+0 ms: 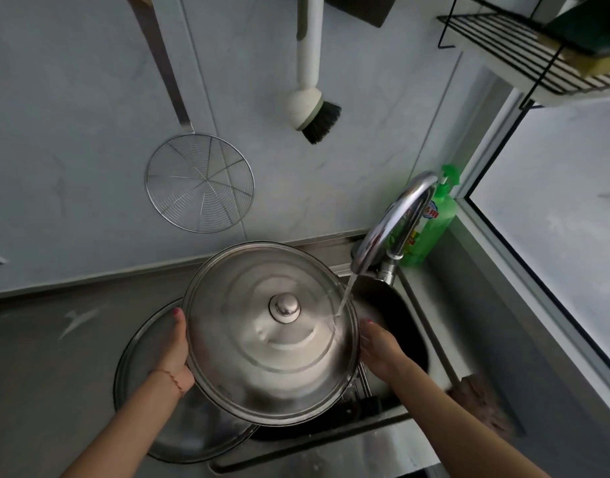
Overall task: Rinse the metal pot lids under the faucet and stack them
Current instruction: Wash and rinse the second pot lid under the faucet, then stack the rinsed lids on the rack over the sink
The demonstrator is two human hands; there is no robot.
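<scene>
A large round metal lid [248, 367] with a knob in its middle is held level over the sink, knob side up. My left hand [174, 350] grips its left rim and my right hand [379, 350] grips its right rim. Water runs from the chrome faucet [396, 222] onto the lid's right edge. Under the held lid, to the left, a second wide metal lid [145, 367] lies flat on the counter, partly hidden.
The sink basin [403, 322] lies dark below the faucet. A green soap bottle [434, 222] stands behind the faucet. A wire skimmer [200, 182] and a dish brush [310, 98] hang on the wall. A wire rack with sponges [537, 46] is at upper right; a cloth [482, 401] lies at right.
</scene>
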